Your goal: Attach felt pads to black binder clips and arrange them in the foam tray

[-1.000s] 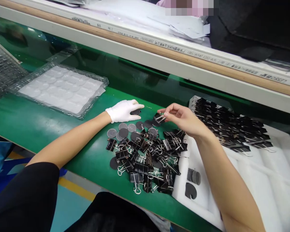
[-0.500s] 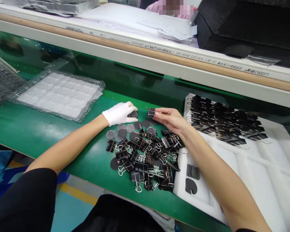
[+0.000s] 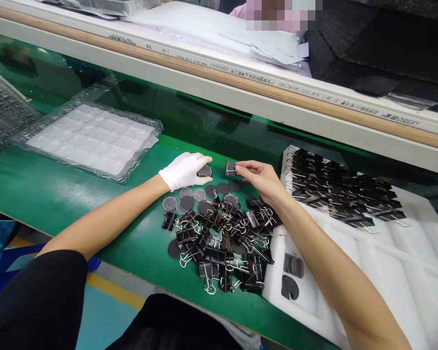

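Where a white rail (image 3: 190,73) with a wood-coloured strip ran along the back, we could read "LESSO" near its right end and "2509100761" further left, both printed upside down to us; the rest of the lettering was too small to make out surely.

Our green worktop (image 3: 138,218) ended in a slanting front edge above the floor. We had open room between the clear plastic tray (image 3: 126,175) on the left and the heap of binder clips (image 3: 222,238) in the middle, but little on the heap's other side, where the wall of a white foam tray (image 3: 394,243) stood just beside it. Loose round discs (image 3: 187,202) lay along the heap's far side, and rows of black clips (image 3: 339,187) covered the foam tray's far end.

Our gloved left hand (image 3: 182,171) had its fingers curled around a dark disc (image 3: 205,171), thumb and forefinger apart at the tips. Our bare right hand (image 3: 263,177) had thumb and fingers pinched on a handle of one black binder clip (image 3: 230,168), its body pointing towards the glove, with a narrow gap between.
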`<state>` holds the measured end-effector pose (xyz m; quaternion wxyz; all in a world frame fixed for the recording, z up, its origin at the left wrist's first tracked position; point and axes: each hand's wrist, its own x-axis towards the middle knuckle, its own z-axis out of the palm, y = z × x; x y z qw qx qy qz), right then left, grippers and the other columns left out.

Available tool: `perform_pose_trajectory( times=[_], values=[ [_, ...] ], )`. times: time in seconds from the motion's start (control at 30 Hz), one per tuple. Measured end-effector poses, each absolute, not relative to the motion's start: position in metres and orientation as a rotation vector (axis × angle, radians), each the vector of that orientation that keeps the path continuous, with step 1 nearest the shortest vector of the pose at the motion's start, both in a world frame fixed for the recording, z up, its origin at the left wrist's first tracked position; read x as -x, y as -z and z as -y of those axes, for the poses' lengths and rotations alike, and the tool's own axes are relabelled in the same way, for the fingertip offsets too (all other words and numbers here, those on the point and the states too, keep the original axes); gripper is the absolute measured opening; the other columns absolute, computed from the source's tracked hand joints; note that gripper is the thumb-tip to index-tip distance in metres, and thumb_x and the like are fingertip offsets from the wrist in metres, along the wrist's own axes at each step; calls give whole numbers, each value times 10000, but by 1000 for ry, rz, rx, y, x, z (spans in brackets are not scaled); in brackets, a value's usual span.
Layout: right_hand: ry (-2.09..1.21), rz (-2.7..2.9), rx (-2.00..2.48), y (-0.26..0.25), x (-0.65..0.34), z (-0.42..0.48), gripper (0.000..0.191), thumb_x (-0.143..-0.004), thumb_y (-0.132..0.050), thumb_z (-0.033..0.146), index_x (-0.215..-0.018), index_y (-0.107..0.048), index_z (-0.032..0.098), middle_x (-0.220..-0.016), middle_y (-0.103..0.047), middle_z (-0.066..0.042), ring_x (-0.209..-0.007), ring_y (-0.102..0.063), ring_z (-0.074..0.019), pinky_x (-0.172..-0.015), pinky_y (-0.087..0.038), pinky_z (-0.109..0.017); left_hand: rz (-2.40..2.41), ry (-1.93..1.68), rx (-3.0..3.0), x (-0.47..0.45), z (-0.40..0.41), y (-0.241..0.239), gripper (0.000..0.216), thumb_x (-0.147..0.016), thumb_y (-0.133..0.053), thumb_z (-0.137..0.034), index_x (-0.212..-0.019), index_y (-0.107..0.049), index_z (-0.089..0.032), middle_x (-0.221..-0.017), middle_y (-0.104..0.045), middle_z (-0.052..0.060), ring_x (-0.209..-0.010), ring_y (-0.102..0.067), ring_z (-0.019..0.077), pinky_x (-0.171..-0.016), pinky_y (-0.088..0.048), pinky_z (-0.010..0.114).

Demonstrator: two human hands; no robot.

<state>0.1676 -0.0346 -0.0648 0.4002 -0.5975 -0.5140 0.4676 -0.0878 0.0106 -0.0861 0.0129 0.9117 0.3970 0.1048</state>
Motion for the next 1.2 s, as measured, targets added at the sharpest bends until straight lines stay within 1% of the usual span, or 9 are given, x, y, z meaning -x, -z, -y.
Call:
perform_pose_trajectory(
  times=[0.13,0.33,0.43,0.57,0.7,0.77,0.87,1.0,1.2],
  values=[
    [-954,1665,1759,56,-154,16,367,-821,-689,539,-812,-784,184,-851,-758,-65,-862,-667,-231,-755,-484,-333,-1304,-308,-2806,86,-15,82,603,-898,-612,-592,-1336,-626,-176,-1145,-726,114,-1080,-680,308,-897,-476,386],
    [-682,2042,2017,52,-135,4,390,-838,-632,527,-608,-732,229,-611,-678,-47,-668,-634,-230,-618,-432,-339,-1199,-235,-2763,95,-21,78,646,-875,-603,-649,-1336,-631,-198,-1154,-708,108,-979,-701,287,-807,-474,358],
    [-683,2100,2114,47,-131,3,442,-879,-579,544,-591,-740,250,-625,-697,-56,-665,-649,-247,-665,-473,-379,-1143,-282,-2776,96,-21,80,734,-851,-622,-662,-1401,-568,-180,-1149,-695,130,-1001,-686,309,-798,-470,370],
    [-404,2276,2178,30,-125,-4,599,-846,-563,739,-533,-680,241,-675,-694,-116,-805,-686,-337,-824,-507,-507,-1150,-303,-2794,93,-20,84,520,-901,-580,-592,-1223,-676,-196,-1119,-688,131,-1002,-672,325,-786,-463,394],
    [-149,2123,2033,23,-108,-21,773,-911,-307,830,-924,-763,205,-970,-718,-209,-1035,-660,-415,-931,-477,-613,-1170,-298,-2777,89,-20,86,546,-918,-570,-577,-1272,-644,-169,-1128,-698,147,-1014,-672,335,-790,-464,406],
    [-215,2051,1963,31,-97,-31,817,-959,-179,781,-1163,-715,200,-1134,-691,-227,-1158,-615,-422,-985,-451,-640,-1169,-308,-2762,89,-20,85,591,-910,-589,-575,-1320,-604,-149,-1119,-711,150,-1008,-682,338,-782,-466,406],
    [-270,2046,1960,56,-86,-41,789,-966,-179,758,-1353,-621,231,-1354,-597,-218,-1373,-453,-453,-1090,-316,-740,-1178,-327,-2756,88,-20,85,569,-895,-614,-575,-1245,-616,-125,-1075,-727,157,-988,-695,343,-770,-468,404],
    [-442,2002,1996,86,-88,-43,794,-980,-101,718,-1525,-478,279,-1529,-459,-199,-1508,-279,-436,-1143,-221,-768,-1174,-376,-2728,88,-18,87,563,-875,-656,-550,-1229,-594,-118,-1080,-739,152,-978,-713,342,-778,-474,401],
    [-568,1858,1953,100,-105,-41,760,-991,-20,670,-1514,-470,351,-1523,-465,-146,-1505,-296,-380,-1164,-225,-737,-1165,-414,-2638,88,-16,85,639,-867,-699,-482,-1370,-503,-139,-1156,-748,126,-988,-736,314,-825,-486,385]
  ],
)
